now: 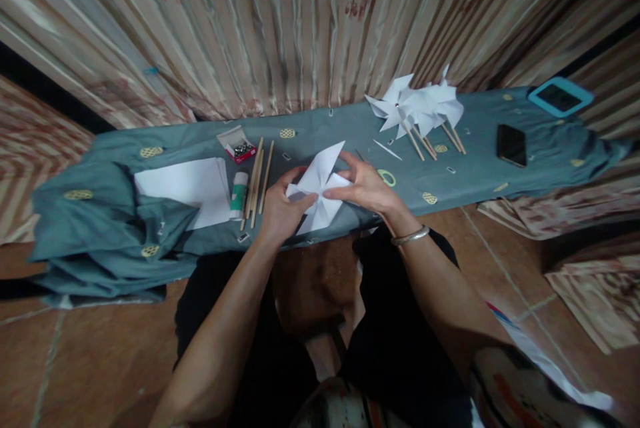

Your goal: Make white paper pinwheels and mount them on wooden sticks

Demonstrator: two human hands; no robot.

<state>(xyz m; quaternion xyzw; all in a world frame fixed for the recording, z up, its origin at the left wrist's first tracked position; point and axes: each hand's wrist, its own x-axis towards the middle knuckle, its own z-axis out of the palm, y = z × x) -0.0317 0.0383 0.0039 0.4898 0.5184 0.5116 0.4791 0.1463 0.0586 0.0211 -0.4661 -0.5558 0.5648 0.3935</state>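
A white paper pinwheel [323, 171] with folded blades is between my hands, over the front of the cloth-covered table. My left hand [286, 207] grips its left side, the thumb pressing near the centre. From the right, my right hand [367, 185] pinches it, thumb also by the centre and fingers behind a blade. Left of my hands lie several wooden sticks [255, 181], a green and white glue stick [239, 192] and an open small box of metal pins [239, 146]. Just right of my right hand are scissors [386, 177] with a light green handle, partly hidden.
White paper sheets [187, 181] lie at the left, partly under bunched cloth. Several finished pinwheels on sticks [425, 108] are piled at the back right. A dark phone [511, 145] and a blue-framed device [561, 96] lie farther right. Curtains [300, 28] hang behind the table [330, 123].
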